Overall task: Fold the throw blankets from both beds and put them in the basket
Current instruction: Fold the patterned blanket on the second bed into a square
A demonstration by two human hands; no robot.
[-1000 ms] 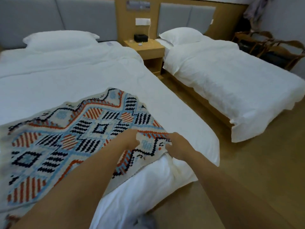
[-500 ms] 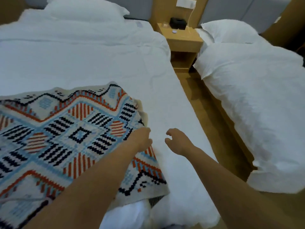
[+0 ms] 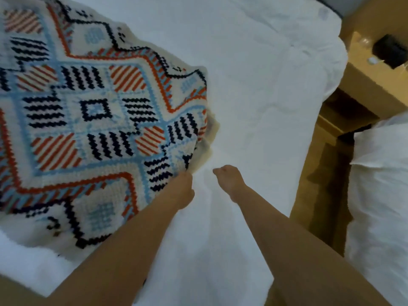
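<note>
Nearest the camera, two bare forearms reach out over the white-quilted bed (image 3: 254,89), the landmark for everything here. The left hand (image 3: 182,188) has its fingers pinched onto the right-hand edge of the knitted throw blanket with cream ground and blue, orange and black diamond pattern (image 3: 88,120), about midway up the bed. The right hand (image 3: 228,178) is just beside it, loosely curled over the bare quilt and holding nothing; it does not appear to touch the blanket.

The blanket lies spread over the left part of the bed, its right edge slightly raised and curling where the left hand grips it. No fold has been made yet, so the task seems to be at its start.

The chunky knit looks soft, limp and moderately heavy; it will likely drape and sag instead of keeping a crease, and stretch if pulled by one point. Taking it by two spots along the same edge, or by both corners, should carry it over evenly.

Beyond the bed's right side stands a tan wooden nightstand (image 3: 362,69) with a black box (image 3: 390,51) on top, and a second white bed (image 3: 379,195) lies past the gap. No basket is visible.
</note>
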